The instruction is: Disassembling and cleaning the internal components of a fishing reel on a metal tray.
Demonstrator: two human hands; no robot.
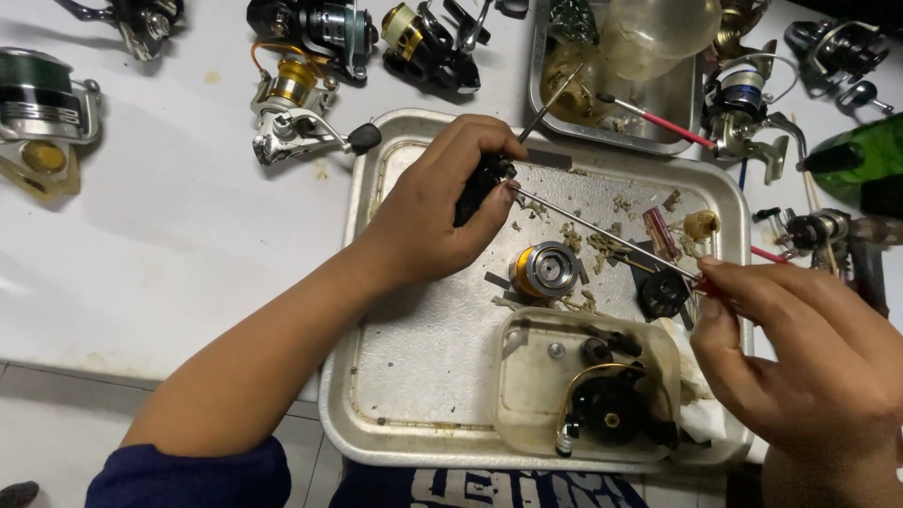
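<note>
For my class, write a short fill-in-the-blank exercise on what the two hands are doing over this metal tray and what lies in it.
1. The left hand holds a small black part over the metal ____.
2. The right hand pinches a tool with a ____ handle.
3. A gold and silver spool lies on the tray, just above a clear plastic ____.
4. On the white table to the left lie several fishing ____.

Missing words: tray; red; container; reels

A single head-worn camera looks steeply down from close above onto a metal tray (376, 395) on a white table (169, 235), the person's forearms entering from the bottom edge, fishing reels (292, 103) along the top
</note>
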